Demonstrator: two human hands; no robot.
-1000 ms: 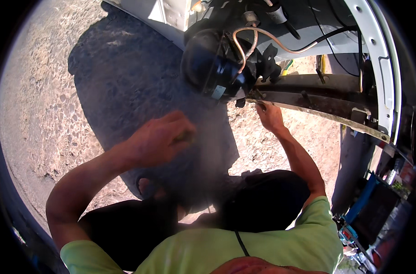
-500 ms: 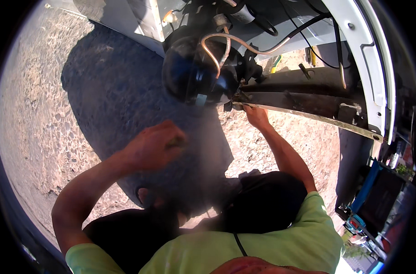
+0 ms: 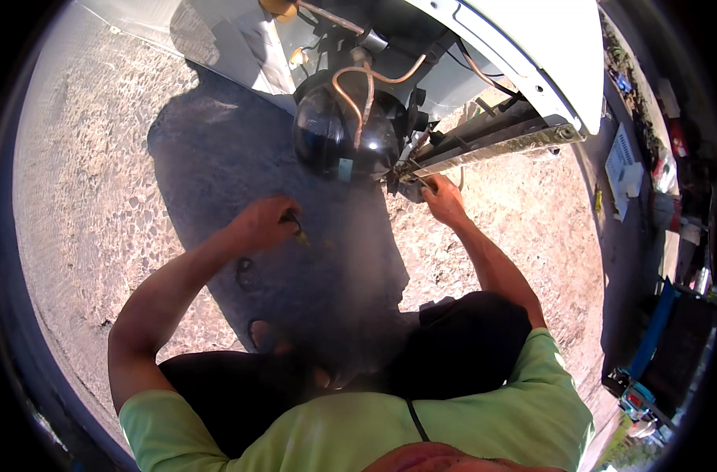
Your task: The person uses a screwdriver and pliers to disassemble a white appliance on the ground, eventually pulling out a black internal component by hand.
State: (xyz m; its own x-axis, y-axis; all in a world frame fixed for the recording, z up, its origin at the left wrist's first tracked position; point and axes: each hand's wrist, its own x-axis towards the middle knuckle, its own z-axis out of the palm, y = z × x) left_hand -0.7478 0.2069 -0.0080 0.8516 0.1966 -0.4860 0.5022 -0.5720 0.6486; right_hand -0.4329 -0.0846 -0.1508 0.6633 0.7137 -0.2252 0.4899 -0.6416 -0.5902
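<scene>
A black rounded compressor (image 3: 347, 130) with copper tubes (image 3: 369, 98) rising from its top sits at the open base of a white metal appliance. My left hand (image 3: 266, 223) hangs over the shaded ground, closed around a small hand tool (image 3: 301, 234) with dark and yellowish parts; its exact kind is unclear. Beside the compressor's lower right, my right hand (image 3: 445, 200) is closed just under the end of a metal rail (image 3: 496, 153). A thin rod shows at its fingertips, but what it grips is mostly hidden.
The appliance's white panel (image 3: 543, 51) juts out at the upper right, with a dark cable and another copper tube (image 3: 478, 67) inside. Rough stony ground (image 3: 99, 228) lies around. Assorted items and a teal power tool (image 3: 635, 400) stand along the right side.
The view of the appliance has shifted: more white panel shows, and the rail's right end is higher and further left. My left hand has moved slightly up and left; my right hand stays by the rail.
</scene>
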